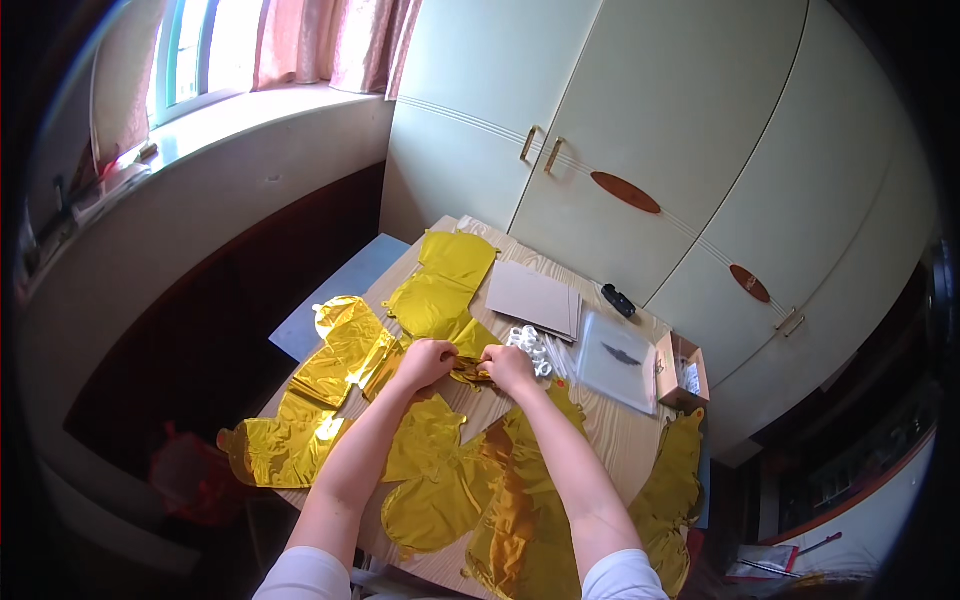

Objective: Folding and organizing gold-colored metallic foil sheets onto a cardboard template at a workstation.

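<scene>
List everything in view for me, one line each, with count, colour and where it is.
Gold foil pieces: several, overlapping, gold, across the table and between the hands
Table: one, pale wood-grain, centre
Card sheets: a small stack, grey-brown, far side
White pile: one, white, by the right hand
Plastic packet: one, see-through, right side
Small black object: one, black, far edge
Small box: one, light brown, right edge
Wardrobe: one, cream, behind
Window: one, bright, upper left
Curtains: pink, count unclear, at the window
Left hand, right hand: one each, bare, mid-table, pinching foil
Sleeves: two, white, lower edge
</scene>
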Demonstrator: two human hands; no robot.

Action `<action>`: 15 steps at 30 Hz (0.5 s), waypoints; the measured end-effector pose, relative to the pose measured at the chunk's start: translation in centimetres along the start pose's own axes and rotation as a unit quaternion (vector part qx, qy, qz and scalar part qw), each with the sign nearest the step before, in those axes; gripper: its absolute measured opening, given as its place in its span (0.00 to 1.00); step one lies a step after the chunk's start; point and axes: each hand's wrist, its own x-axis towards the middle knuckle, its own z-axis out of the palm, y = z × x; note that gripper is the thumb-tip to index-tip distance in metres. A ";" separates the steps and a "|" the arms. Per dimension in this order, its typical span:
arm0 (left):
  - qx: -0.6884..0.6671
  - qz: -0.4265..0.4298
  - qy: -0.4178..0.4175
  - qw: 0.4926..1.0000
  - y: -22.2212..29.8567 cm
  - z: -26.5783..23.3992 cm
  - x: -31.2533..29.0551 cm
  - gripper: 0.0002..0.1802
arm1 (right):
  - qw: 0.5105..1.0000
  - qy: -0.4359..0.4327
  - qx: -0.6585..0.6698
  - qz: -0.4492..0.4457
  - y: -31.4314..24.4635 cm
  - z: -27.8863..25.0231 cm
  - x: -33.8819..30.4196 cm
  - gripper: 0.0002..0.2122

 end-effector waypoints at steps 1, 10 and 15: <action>0.002 -0.011 0.008 1.000 -0.2 0.0 0.0 0.11 | 1.000 -0.010 0.000 0.007 -0.3 -0.3 0.0 0.11; -0.004 -0.075 0.038 0.996 -0.2 0.9 0.5 0.12 | 0.964 0.211 -0.054 -0.153 0.8 0.1 -0.7 0.16; 0.009 -0.097 0.048 0.994 -0.9 0.9 0.3 0.12 | 0.938 0.129 -0.146 -0.286 -1.4 -0.2 -2.0 0.09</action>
